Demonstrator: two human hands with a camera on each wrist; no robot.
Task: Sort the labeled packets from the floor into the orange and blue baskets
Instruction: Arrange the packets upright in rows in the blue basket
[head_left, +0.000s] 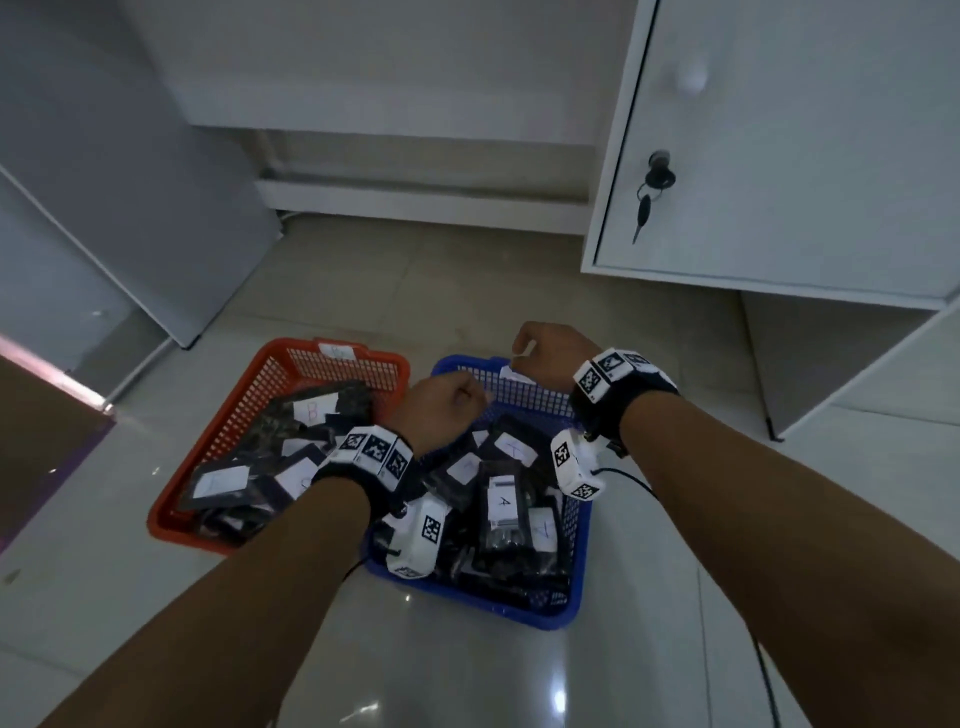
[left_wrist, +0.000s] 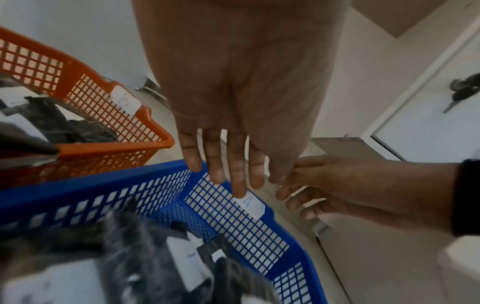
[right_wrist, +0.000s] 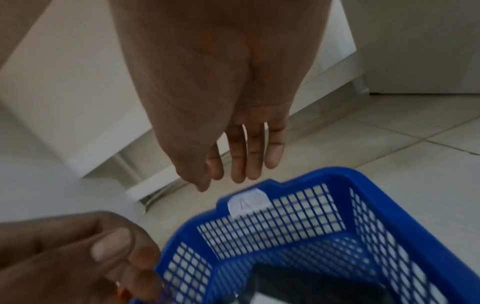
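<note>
White cabinet door (head_left: 810, 156) on right w/ key (head_left: 644, 208) in lock; tiled floor (head_left: 467, 675); grey panel (head_left: 130, 208), maybe desk side, left.

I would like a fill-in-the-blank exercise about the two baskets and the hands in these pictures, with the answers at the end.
1. The paper label on the blue basket shows the letter ____.
2. The basket on the person's left side is coloured ____.
3. The left hand and the right hand both hold ____.
4. The dark packets in the blue basket carry ____ paper labels.

Missing words: A; orange; nothing; white
</note>
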